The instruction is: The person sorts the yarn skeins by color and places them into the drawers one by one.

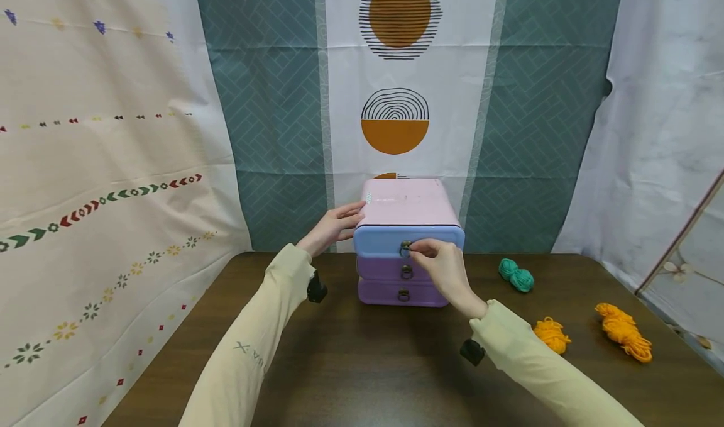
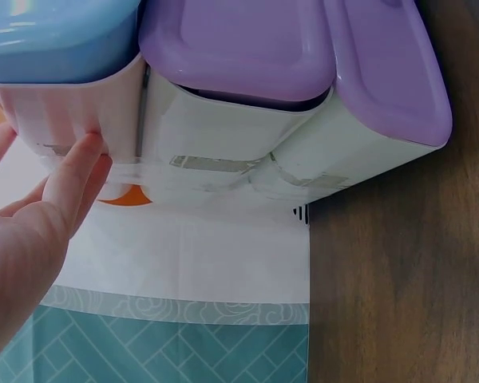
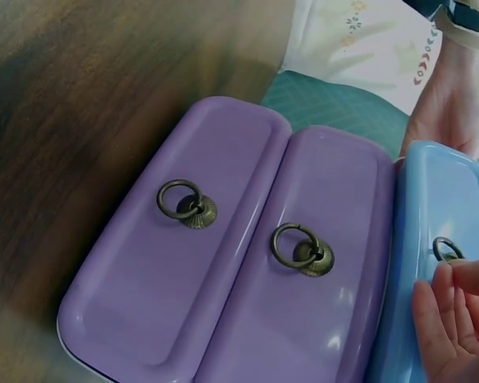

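A small chest of three stacked drawers stands at the back of the table, with a pink top [image 1: 407, 204]. Its top drawer [image 1: 373, 241] has a blue front; the two lower drawers [image 3: 168, 263] are purple. Every front carries a bronze ring pull [image 3: 295, 246]. My right hand [image 1: 447, 270] pinches the ring pull [image 3: 445, 249] of the blue drawer between thumb and fingers. My left hand [image 1: 335, 227] rests its spread fingers on the chest's pink left side [image 2: 72, 112]. The blue front juts a little beyond the purple ones.
A teal yarn skein [image 1: 516, 275] lies right of the chest. Two orange yarn skeins [image 1: 552, 334] lie nearer on the right, one partly behind the right sleeve. A patterned cloth [image 1: 271, 131] hangs behind the brown table [image 1: 351, 364].
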Tool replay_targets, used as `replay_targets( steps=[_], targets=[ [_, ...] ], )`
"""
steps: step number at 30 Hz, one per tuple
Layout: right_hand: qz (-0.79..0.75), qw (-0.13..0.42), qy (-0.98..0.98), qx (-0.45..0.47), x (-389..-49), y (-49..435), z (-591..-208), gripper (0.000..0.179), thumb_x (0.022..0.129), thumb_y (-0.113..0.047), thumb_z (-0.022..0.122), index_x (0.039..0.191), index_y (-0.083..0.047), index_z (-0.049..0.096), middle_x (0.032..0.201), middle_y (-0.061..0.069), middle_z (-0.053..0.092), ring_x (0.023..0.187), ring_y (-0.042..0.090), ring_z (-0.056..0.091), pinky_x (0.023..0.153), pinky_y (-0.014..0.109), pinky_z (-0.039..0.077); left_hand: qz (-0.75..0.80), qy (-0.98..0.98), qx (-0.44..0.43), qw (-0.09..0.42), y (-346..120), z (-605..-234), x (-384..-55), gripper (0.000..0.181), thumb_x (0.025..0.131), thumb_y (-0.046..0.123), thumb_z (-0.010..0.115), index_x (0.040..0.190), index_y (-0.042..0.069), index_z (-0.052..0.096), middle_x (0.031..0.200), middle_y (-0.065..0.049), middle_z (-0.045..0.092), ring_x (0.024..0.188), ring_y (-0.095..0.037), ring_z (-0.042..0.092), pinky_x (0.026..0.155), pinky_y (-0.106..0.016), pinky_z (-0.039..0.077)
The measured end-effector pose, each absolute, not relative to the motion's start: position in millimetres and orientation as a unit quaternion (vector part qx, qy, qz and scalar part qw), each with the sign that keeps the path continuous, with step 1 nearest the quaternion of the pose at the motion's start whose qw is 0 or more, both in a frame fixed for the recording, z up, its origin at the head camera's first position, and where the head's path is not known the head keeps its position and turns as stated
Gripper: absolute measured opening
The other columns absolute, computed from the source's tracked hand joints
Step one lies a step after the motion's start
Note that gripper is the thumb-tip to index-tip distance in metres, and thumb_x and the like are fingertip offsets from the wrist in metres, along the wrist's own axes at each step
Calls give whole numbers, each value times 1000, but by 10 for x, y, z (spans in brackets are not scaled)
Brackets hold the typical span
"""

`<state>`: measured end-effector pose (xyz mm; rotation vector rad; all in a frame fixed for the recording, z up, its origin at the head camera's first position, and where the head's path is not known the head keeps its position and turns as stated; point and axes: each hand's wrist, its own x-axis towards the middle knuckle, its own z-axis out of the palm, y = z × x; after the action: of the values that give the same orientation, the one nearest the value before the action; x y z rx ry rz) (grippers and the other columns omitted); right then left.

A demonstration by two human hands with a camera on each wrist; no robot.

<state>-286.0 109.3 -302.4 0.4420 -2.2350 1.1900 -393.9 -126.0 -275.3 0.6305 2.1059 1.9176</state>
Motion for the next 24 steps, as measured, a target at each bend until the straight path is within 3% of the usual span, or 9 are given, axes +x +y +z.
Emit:
replay_targets(
  steps=[24],
  targets=[
    [443, 277, -840, 148, -3007, 1083, -3060, 8, 82, -9, 68, 88, -5, 71, 81, 3, 67, 72, 15, 61, 64, 33, 48, 655, 715, 217, 114, -1268, -2762, -3933, 49, 93, 21, 55, 139, 15, 39, 135, -10, 37, 115, -21, 45, 89, -36, 41]
  ],
)
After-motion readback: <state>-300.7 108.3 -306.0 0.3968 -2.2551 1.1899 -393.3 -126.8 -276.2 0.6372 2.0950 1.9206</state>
